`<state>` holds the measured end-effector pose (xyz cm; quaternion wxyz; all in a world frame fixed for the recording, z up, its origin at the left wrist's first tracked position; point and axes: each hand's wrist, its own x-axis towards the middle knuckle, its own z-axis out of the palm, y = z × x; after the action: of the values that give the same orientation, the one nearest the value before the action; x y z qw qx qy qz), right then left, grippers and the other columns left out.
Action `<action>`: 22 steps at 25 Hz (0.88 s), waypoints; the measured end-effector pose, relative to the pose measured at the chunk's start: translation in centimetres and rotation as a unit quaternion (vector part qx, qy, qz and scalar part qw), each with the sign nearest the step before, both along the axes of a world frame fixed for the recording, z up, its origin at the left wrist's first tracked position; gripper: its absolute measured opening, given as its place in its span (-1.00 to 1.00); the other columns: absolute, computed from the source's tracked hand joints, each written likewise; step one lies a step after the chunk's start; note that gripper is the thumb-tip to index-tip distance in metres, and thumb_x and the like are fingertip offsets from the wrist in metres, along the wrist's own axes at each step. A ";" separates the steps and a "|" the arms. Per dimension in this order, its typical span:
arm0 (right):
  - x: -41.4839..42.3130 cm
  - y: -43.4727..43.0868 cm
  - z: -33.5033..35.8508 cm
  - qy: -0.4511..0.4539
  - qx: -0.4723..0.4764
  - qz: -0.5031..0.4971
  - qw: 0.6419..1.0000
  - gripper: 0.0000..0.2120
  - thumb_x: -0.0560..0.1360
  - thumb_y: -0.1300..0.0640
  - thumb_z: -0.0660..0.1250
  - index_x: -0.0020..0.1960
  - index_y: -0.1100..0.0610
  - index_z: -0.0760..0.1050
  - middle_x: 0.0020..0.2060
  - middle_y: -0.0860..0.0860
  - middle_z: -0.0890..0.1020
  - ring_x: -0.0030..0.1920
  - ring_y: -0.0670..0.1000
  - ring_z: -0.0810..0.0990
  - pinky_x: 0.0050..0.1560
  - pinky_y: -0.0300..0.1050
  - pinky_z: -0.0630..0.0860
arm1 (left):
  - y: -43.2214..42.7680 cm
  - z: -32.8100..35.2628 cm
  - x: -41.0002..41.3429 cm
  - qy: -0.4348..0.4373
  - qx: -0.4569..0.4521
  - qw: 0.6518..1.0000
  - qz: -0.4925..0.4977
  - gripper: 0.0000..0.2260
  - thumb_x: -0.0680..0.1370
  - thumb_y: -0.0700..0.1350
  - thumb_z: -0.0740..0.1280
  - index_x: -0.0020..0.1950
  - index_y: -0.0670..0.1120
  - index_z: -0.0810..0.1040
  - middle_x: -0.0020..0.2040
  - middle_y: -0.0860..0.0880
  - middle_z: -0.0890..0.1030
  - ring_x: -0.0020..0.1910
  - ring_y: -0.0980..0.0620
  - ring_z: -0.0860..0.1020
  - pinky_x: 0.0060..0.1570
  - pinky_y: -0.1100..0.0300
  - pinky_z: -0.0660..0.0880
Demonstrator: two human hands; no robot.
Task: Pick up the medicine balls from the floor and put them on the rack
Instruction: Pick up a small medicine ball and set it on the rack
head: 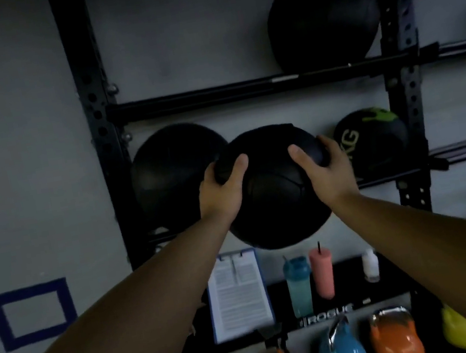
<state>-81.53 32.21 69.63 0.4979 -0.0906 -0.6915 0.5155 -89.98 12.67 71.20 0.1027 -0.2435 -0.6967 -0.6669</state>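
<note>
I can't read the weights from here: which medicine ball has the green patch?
The medicine ball at the right end of the middle shelf, beside the right hand. The others look black; the top one bears a red patch.

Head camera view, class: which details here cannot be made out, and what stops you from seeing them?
- Held medicine ball: any weight marking faces away or is lost in the dim light; left hand and right hand cover its sides.
- Green-marked ball: the number before "KG" is hidden by the right hand.
- Clipboard: text too small and blurred to read.
- Kettlebells: cut off by the bottom edge.
</note>
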 end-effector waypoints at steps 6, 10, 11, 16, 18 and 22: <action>-6.9 11.8 2.4 -0.001 -0.003 0.045 0.999 0.06 0.21 -0.61 0.43 0.60 -0.21 0.30 0.50 0.05 0.46 0.44 0.18 0.51 0.41 0.15 0.51 | 12.0 2.0 -6.4 -0.005 -0.017 0.999 0.034 0.15 0.15 0.73 0.28 0.65 0.21 0.31 0.59 -0.06 0.44 0.50 -0.22 0.49 0.42 -0.24 0.51; -12.5 16.1 1.3 -0.004 -0.036 0.083 0.996 -0.10 0.40 -0.41 0.48 0.63 -0.12 0.30 0.49 0.05 0.47 0.39 0.10 0.50 0.26 -0.04 0.46 | 16.6 1.8 -11.2 -0.001 -0.043 0.997 0.067 0.03 0.33 0.61 0.27 0.72 0.21 0.19 0.69 -0.09 0.27 0.62 -0.27 0.33 0.51 -0.29 0.39; -14.2 16.7 0.9 -0.003 -0.047 0.081 0.996 -0.18 0.47 -0.33 0.49 0.62 -0.09 0.32 0.46 0.04 0.50 0.38 0.09 0.51 0.24 -0.07 0.44 | 17.5 1.8 -12.7 0.001 -0.068 0.995 0.074 0.02 0.34 0.61 0.25 0.73 0.22 0.14 0.71 -0.08 0.21 0.64 -0.30 0.27 0.53 -0.32 0.35; -22.2 20.7 2.6 -0.001 -0.062 0.047 0.997 -0.42 0.48 -0.32 0.46 0.40 -0.08 0.54 0.27 -0.04 0.61 0.30 0.06 0.61 0.34 0.03 0.55 | 21.4 1.0 -19.8 0.104 -0.160 0.978 0.085 0.03 0.35 0.62 0.20 0.74 0.24 0.03 0.75 -0.02 0.11 0.68 -0.31 0.15 0.59 -0.32 0.23; -25.5 21.7 3.8 -0.042 0.023 0.040 0.998 -0.48 0.46 -0.34 0.44 0.32 -0.10 0.61 0.23 -0.03 0.66 0.23 0.02 0.65 0.36 0.05 0.57 | 22.4 0.1 -23.1 0.179 -0.201 0.957 0.109 0.02 0.37 0.60 0.18 0.74 0.16 0.12 0.73 -0.04 0.19 0.68 -0.24 0.17 0.61 -0.25 0.21; -31.9 21.9 5.2 -0.066 0.164 0.005 0.984 -0.63 0.51 -0.22 0.47 0.15 0.00 0.74 0.07 -0.08 0.76 0.08 -0.12 0.70 0.25 -0.14 0.59 | 24.0 -1.6 -28.9 0.268 -0.167 0.942 0.115 -0.11 0.46 0.46 0.26 0.64 -0.06 0.41 0.58 -0.15 0.47 0.56 -0.20 0.42 0.52 -0.16 0.37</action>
<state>-113.42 54.11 74.81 0.4569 -0.0382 -0.7983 0.3905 -118.91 36.70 69.59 0.3192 -0.3453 -0.7678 -0.4351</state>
